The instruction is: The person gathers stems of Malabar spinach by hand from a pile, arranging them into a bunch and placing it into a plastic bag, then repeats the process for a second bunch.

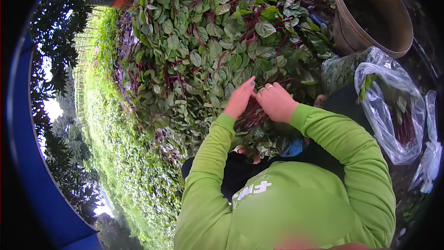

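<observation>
A large heap of red-stemmed leafy greens (203, 41), which look like Malabar spinach, lies in front of me. At its near edge, a bunch of red stems (253, 116) is between my hands. My left hand (239, 98) lies along the left side of the bunch, its fingers held together and pointing forward. Curled over the bunch from the right is my right hand (276, 103), with a ring on one finger. Their fingertips nearly meet. The undersides of both hands are hidden, along with part of the bunch.
To the right, clear plastic bags (391, 111) hold more greens. Behind them stands a round bucket (342, 23), tilted in view. A knotted plastic bag (428, 157) lies at far right. A small blue item (293, 148) is near my lap. Green field (115, 134) stretches away on the left.
</observation>
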### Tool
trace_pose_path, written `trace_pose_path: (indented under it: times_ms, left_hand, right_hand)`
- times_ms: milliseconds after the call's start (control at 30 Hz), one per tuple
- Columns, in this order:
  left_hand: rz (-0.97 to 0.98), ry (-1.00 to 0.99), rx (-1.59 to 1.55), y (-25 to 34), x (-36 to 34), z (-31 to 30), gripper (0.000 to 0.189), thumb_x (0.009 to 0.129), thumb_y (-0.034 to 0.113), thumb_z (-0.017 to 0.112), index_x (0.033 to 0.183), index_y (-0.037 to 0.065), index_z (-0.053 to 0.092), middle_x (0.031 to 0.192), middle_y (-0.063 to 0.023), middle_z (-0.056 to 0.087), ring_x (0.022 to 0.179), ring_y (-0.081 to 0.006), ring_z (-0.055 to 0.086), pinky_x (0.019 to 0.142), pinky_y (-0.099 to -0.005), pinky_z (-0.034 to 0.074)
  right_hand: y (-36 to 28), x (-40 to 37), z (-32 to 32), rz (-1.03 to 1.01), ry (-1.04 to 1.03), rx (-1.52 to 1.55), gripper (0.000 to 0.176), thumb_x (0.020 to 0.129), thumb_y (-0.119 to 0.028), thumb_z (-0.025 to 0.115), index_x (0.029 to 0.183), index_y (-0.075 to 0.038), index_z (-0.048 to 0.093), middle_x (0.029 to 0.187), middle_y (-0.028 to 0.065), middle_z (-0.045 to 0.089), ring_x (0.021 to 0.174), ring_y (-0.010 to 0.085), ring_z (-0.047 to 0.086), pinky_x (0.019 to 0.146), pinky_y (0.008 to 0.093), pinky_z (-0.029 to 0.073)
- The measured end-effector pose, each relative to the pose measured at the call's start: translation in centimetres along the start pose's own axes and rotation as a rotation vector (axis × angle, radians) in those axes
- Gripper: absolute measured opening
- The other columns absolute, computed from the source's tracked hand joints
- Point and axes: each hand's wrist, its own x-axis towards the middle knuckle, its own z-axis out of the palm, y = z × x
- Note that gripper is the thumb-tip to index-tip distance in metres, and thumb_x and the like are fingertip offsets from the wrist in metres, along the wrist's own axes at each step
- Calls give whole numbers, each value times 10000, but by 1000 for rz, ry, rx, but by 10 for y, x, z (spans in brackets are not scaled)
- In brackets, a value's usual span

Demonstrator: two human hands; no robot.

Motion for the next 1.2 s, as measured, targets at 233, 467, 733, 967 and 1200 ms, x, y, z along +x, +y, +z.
trace_pose_path:
  times_ms: [233, 467, 733, 967, 1200]
  left_hand:
    - [409, 828, 738, -42, 93, -89, 240, 877, 180, 739, 1058, 22, 725, 1001, -138, 731, 873, -274, 700, 796, -389, 546]
    - [368, 656, 536, -4, 42, -66, 214, 871, 140, 740, 1051, 24, 736, 945, -114, 744, 866, -218, 709, 805, -344, 546]
    - [52, -128, 105, 16, 4, -40, 255, 868, 4, 697, 1116, 22, 756, 1020, -14, 764, 918, -122, 681, 858, -294, 538]
    - [749, 577, 751, 59, 169, -30, 233, 879, 95, 655, 1081, 59, 765, 1031, -137, 750, 973, -355, 703, 886, -439, 553]
    - [519, 531, 863, 81, 191, -35, 326, 854, 182, 713, 1166, 97, 757, 1078, -171, 741, 1003, -355, 698, 885, -439, 550]
  right_hand:
    - [0, 0, -1, -86, 97, 27, 142, 835, -144, 642, 964, -106, 688, 969, 54, 690, 1008, 237, 634, 884, 375, 449]
    - [-4, 1, -7, -190, 332, -23, 257, 874, -174, 604, 1053, -21, 707, 1443, 204, 547, 1386, 375, 490, 1226, 506, 315]
    - [-1, 2, 2, -113, 228, -76, 147, 832, -179, 628, 924, -101, 711, 931, 33, 694, 934, 214, 639, 840, 362, 446]
    - [-4, 0, -2, -120, 94, -75, 121, 863, -201, 629, 929, -142, 710, 941, 32, 690, 983, 220, 637, 841, 359, 435]
    - [-1, -1, 3, -52, 171, -88, 132, 862, -199, 616, 936, -129, 700, 965, 32, 673, 1009, 212, 623, 855, 357, 431]
